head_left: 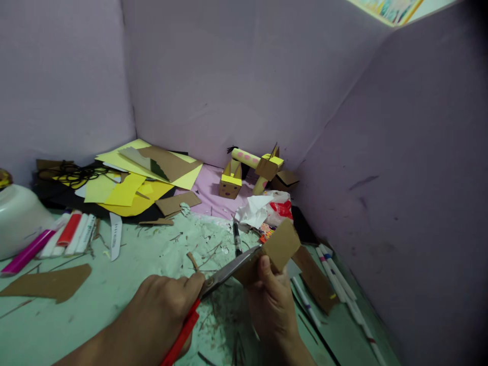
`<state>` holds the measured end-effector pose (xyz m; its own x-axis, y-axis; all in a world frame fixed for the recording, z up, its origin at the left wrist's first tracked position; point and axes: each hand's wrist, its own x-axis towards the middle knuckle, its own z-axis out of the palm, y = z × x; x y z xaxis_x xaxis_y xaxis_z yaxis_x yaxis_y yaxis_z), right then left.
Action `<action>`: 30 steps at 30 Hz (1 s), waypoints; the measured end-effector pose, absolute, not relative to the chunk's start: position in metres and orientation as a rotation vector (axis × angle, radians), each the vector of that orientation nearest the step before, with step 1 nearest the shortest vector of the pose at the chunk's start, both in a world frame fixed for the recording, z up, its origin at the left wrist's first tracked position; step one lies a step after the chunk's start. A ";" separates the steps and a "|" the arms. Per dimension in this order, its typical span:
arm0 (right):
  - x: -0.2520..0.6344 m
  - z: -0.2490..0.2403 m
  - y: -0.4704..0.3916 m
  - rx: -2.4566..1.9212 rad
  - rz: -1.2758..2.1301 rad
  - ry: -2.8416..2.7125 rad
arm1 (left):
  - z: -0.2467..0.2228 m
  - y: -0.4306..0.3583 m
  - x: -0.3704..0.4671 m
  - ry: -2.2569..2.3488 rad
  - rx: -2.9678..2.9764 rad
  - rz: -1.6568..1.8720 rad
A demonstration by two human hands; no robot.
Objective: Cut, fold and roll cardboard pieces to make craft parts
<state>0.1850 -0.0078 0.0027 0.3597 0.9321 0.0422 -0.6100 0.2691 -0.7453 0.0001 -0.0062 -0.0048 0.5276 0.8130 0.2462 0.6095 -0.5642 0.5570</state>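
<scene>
My left hand [163, 302] is closed around the red-handled scissors [232, 267], near the pivot. Their blades reach up and right to a piece of brown cardboard [282, 245], with the tips at its edge. That cardboard is pinched in my right hand [271, 305], thumb in front and the other fingers mostly hidden behind. The piece looks folded or double, one part bending down to the left. Just beyond the blades lies a black marker [237, 238]. Thin scraps and dark strands lie on the green table [133, 290] under my hands.
Yellow, black and brown sheets [129, 189] pile up at the back left. Paper-and-cardboard animal figures [230, 185] stand in the back corner beside crumpled white tissue [253, 211]. Markers [66, 234] and a cutter [115, 236] lie left; pens [335, 274] line the right wall [412, 193].
</scene>
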 end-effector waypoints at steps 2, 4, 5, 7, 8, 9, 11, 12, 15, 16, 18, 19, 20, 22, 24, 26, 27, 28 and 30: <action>0.184 0.004 -0.007 -0.717 1.111 -0.518 | -0.005 -0.007 0.000 1.149 2.524 0.595; 0.183 0.006 -0.006 -0.713 1.123 -0.501 | -0.005 -0.006 0.001 1.112 2.593 0.601; 0.183 0.008 -0.006 -0.714 1.126 -0.498 | -0.004 -0.005 0.001 1.080 2.599 0.634; 0.184 0.010 -0.004 -0.721 1.127 -0.501 | -0.001 0.000 0.002 1.072 2.583 0.736; 0.184 0.012 -0.004 -0.729 1.128 -0.501 | 0.002 0.003 0.003 1.097 2.558 0.783; 0.185 0.013 -0.003 -0.739 1.129 -0.494 | 0.004 0.006 0.003 1.138 2.516 0.830; 0.185 0.017 -0.003 -0.767 1.147 -0.458 | 0.012 0.012 0.003 1.241 2.374 0.898; 0.184 0.018 -0.002 -0.788 1.163 -0.427 | 0.016 0.014 0.003 1.279 2.278 0.908; 0.182 0.022 -0.003 -0.856 1.204 -0.355 | 0.028 0.016 0.004 1.369 1.890 0.866; 0.182 0.022 -0.003 -0.873 1.213 -0.350 | 0.031 0.015 0.005 1.379 1.753 0.840; 0.182 0.022 -0.005 -0.898 1.227 -0.345 | 0.034 0.013 0.007 1.344 1.548 0.798; 0.182 0.021 -0.005 -0.908 1.238 -0.348 | 0.034 0.012 0.008 1.313 1.494 0.790; 0.182 0.020 -0.006 -0.919 1.257 -0.358 | 0.034 0.011 0.008 1.280 1.476 0.786; 0.182 0.016 -0.007 -0.942 1.305 -0.399 | 0.033 0.010 0.010 1.234 1.498 0.774; 0.180 0.012 -0.009 -0.955 1.354 -0.476 | 0.032 0.009 0.012 1.210 1.526 0.773; 0.176 0.009 -0.010 -0.955 1.413 -0.562 | 0.029 0.007 0.015 1.165 1.525 0.804; 0.173 0.008 -0.011 -0.950 1.447 -0.602 | 0.028 0.006 0.017 1.145 1.510 0.831; 0.171 0.008 -0.012 -0.943 1.484 -0.632 | 0.027 0.006 0.018 1.125 1.478 0.854; 0.168 0.011 -0.012 -0.904 1.573 -0.639 | 0.026 0.006 0.020 1.096 1.361 0.895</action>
<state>0.1675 -0.0119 0.0110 -0.0486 0.9775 -0.2055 -0.5574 -0.1972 -0.8065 0.0199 0.0061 0.0257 0.2817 0.9563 -0.0784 0.1138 0.0478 0.9924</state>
